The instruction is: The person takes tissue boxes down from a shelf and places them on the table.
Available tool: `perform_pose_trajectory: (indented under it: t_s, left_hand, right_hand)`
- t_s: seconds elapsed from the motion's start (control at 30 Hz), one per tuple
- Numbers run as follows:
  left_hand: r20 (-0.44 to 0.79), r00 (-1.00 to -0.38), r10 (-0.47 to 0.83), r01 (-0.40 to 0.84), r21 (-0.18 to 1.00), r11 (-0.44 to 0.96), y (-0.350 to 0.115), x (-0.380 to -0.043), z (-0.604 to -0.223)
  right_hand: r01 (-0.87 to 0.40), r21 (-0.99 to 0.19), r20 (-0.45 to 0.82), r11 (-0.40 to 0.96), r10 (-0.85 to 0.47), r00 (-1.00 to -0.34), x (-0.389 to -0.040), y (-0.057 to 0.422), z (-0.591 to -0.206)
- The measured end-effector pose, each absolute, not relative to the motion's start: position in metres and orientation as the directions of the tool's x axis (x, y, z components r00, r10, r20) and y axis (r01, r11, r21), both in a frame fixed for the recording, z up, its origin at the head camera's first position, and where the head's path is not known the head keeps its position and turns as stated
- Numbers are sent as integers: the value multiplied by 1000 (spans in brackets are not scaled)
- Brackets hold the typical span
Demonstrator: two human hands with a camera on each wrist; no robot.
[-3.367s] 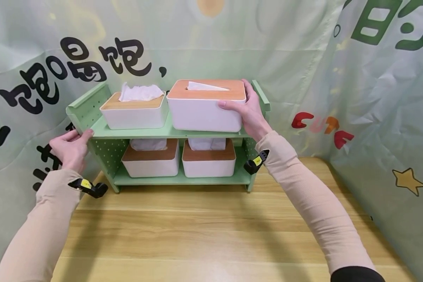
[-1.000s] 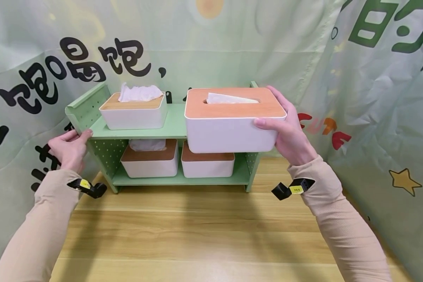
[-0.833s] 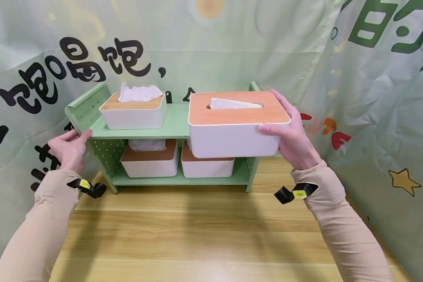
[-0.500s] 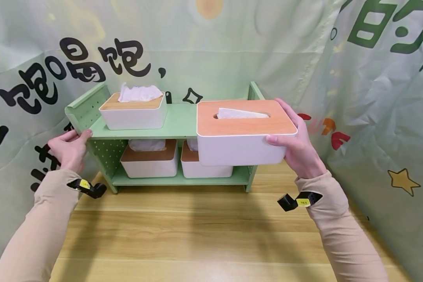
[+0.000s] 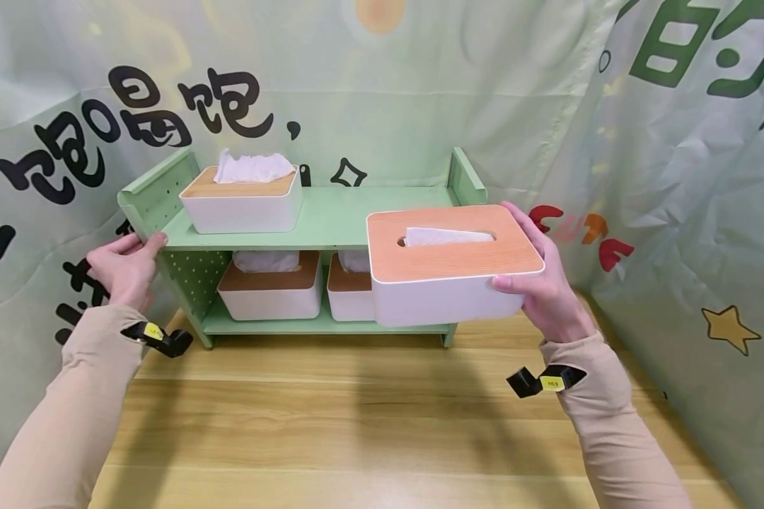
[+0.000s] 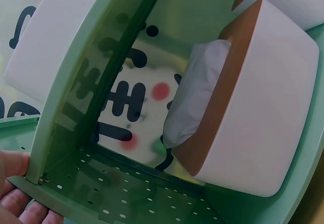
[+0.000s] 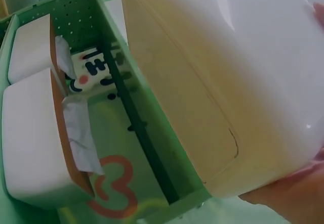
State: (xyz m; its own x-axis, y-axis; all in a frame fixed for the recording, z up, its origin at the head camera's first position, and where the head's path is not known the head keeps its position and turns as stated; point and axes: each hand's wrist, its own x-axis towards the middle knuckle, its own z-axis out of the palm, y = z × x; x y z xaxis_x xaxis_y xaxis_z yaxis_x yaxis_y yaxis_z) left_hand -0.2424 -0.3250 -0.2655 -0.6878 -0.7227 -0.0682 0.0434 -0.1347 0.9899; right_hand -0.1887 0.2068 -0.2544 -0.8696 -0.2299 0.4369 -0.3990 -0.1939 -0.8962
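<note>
My right hand (image 5: 550,286) grips a white tissue box (image 5: 446,300) by its right end, thumb on the front. The box has a wooden lid with a tissue in its slot, and is held in the air before the right side of a green two-tier shelf (image 5: 375,201). In the right wrist view the underside of the held tissue box (image 7: 187,97) fills the right half. My left hand (image 5: 127,265) pinches the shelf's left side panel; in the left wrist view the thumb (image 6: 14,163) lies at the front edge and the fingers (image 6: 33,214) on the outer side.
Another tissue box (image 5: 242,212) stands at the upper tier's left. On the lower tier sit a left tissue box (image 5: 270,304) and a right tissue box (image 5: 350,304), partly hidden. The shelf stands on a wooden table (image 5: 331,424) against a printed cloth (image 5: 382,92).
My right hand has lifted the tissue box off the upper tier and brought it forward, right and down. My left hand has stayed on the shelf's side.
</note>
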Motion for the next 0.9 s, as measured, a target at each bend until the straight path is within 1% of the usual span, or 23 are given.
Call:
perform_pose_trajectory:
  t_s: [0.17,0.43,0.63,0.87,0.9]
  left_hand:
    - [-62,-694,-717,48,990,-132,-326,-242,-266]
    - [-1,-705,-709,92,991,-93,-327,-242,-268]
    - [-6,-704,-711,81,993,-89,-327,-242,-266]
    - [-8,-702,-712,64,995,-75,-329,-243,-268]
    - [-10,-703,-711,64,995,-77,-329,-243,-268]
  right_hand:
    - [-413,-888,453,-201,-233,-860,-188,216,-266]
    - [-439,-862,492,-255,-209,-845,-185,234,-287]
    - [-443,-858,496,-260,-197,-846,-186,249,-305]
    - [-399,-898,432,-185,-202,-879,-184,273,-320]
    - [-403,-896,437,-189,-206,-876,-183,277,-321]
